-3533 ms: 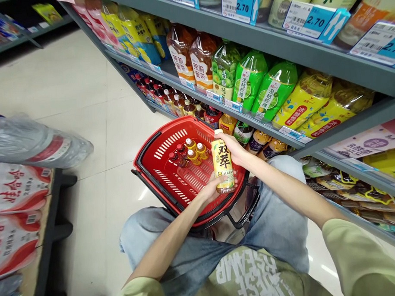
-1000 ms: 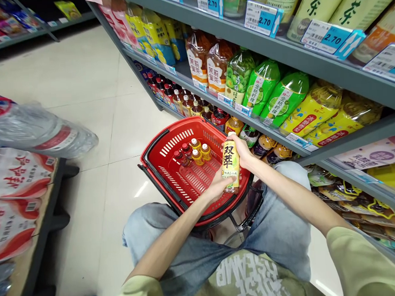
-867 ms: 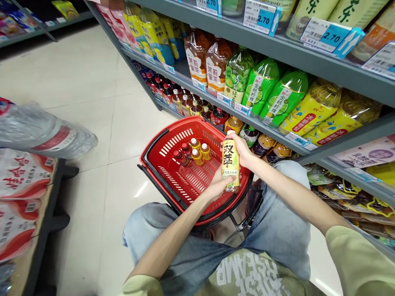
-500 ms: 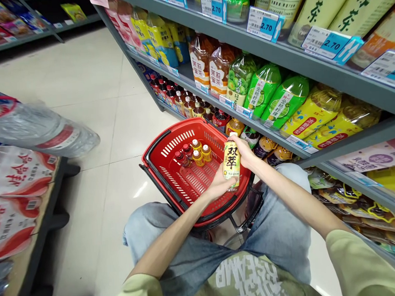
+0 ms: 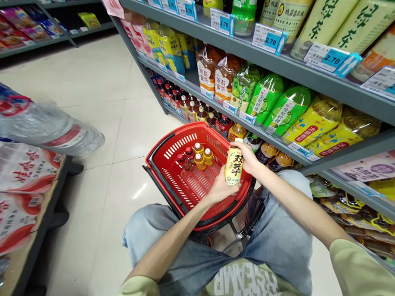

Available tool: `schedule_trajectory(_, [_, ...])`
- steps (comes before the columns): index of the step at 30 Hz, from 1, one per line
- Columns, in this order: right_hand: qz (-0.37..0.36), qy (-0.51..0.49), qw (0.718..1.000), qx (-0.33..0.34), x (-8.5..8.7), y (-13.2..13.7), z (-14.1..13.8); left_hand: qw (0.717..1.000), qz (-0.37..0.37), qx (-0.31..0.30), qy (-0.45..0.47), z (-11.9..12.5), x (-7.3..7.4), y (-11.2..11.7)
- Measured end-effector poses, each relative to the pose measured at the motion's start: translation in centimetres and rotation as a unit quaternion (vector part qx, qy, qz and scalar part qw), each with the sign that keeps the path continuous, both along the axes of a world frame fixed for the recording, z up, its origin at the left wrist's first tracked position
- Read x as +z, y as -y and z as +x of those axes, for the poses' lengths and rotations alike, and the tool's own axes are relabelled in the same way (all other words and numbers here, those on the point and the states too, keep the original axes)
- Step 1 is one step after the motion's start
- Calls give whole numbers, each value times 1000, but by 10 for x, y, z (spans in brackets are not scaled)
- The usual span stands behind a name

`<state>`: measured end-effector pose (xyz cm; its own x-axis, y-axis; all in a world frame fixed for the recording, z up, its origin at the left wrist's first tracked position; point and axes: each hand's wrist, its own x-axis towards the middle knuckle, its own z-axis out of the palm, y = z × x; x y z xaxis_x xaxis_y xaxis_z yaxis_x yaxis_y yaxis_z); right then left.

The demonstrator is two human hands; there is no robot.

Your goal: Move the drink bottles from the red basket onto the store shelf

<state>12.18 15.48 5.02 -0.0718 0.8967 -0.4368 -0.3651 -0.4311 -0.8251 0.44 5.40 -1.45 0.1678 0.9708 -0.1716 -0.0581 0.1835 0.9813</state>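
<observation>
A bottled drink with a pale yellow label and large dark characters [image 5: 234, 167] is held tilted between my two hands, over the right side of a red shopping basket [image 5: 158, 143]. My left hand [image 5: 221, 187] is closed around its lower end, the fingers partly hidden behind it. Near the white cap, my right hand [image 5: 245, 157] grips the upper end. Inside the basket stand several small bottles: red-capped dark ones [image 5: 185, 162] and white-capped yellow ones [image 5: 200, 161]. The basket's black handle [image 5: 160, 189] is folded down along the rim.
Shelves of bottled drinks [image 5: 262, 100] with price tags rise close on the right. To the left, a low pallet [image 5: 41, 214] carries wrapped drink packs [image 5: 23, 167] and large clear water bottles [image 5: 64, 131]. Pale floor tiles [image 5: 117, 176] lie between; snack shelves [image 5: 24, 24] stand at the far left.
The bottle has tilted and turned slightly in my hands, its lower end now higher and its label shifted. My left hand still holds the lower end. The whole view has shifted a little.
</observation>
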Motion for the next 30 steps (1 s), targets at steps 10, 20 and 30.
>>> schedule_trajectory(10, [81,-83,982,152,10,6,17,985,-30,-78,149,5,22,-1])
schedule_trajectory(20, [263,232,930,113,-11,-2,23,932,124,53,-335,-15,20,3])
schedule_trajectory(30, [241,91,966,-18,-23,37,10,763,326,46,-556,-71,39,-8])
